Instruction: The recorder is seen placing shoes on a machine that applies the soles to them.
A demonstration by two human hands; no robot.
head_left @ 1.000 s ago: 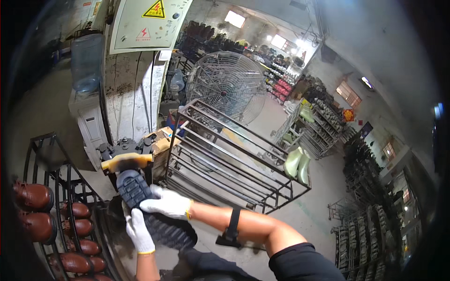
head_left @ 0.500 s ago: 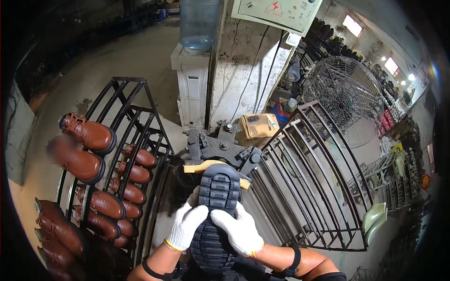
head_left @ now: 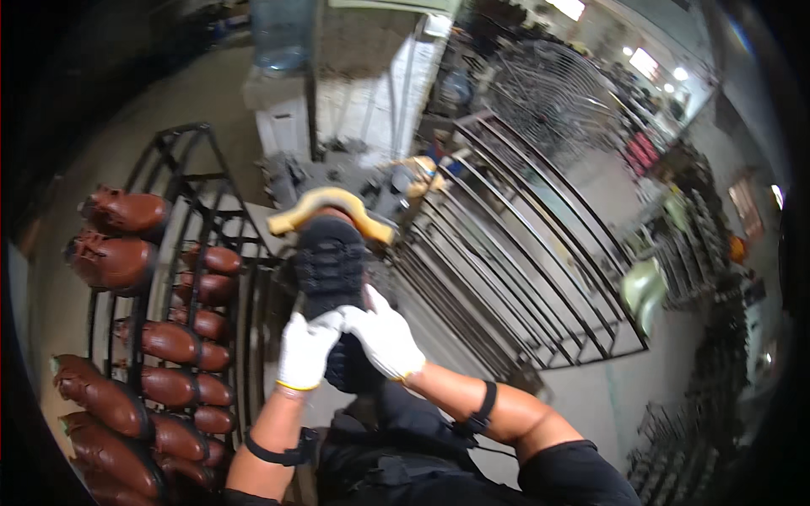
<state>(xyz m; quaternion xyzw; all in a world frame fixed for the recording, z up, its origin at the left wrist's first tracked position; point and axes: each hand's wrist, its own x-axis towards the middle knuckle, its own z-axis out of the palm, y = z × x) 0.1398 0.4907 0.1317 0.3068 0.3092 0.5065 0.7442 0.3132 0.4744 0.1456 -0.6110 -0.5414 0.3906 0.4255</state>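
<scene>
A shoe is turned over with its black ribbed sole (head_left: pixel 331 260) facing up. A strip of brown upper shows at its far end, close to a curved yellow pad (head_left: pixel 337 199) on a grey metal machine (head_left: pixel 291 179). My left hand (head_left: pixel 307 351), in a white knit glove, is closed on the shoe's left side. My right hand (head_left: pixel 385 339), gloved the same way, grips the right side. The thumbs come near each other over the middle of the sole. Fingers under the shoe are hidden.
On the left, a black metal rack (head_left: pixel 179 169) carries several brown shoes (head_left: pixel 125 260). Another slatted rack (head_left: pixel 515 253) stands at the right, with a pale green shoe last (head_left: pixel 645 291) by its corner. Farther off are a large fan (head_left: pixel 548 97) and a water dispenser (head_left: pixel 283 118).
The view has shifted, so the surroundings sit farther left and higher. My hands have come closer together on the sole. More of the yellow pad shows beyond the shoe's far end.
</scene>
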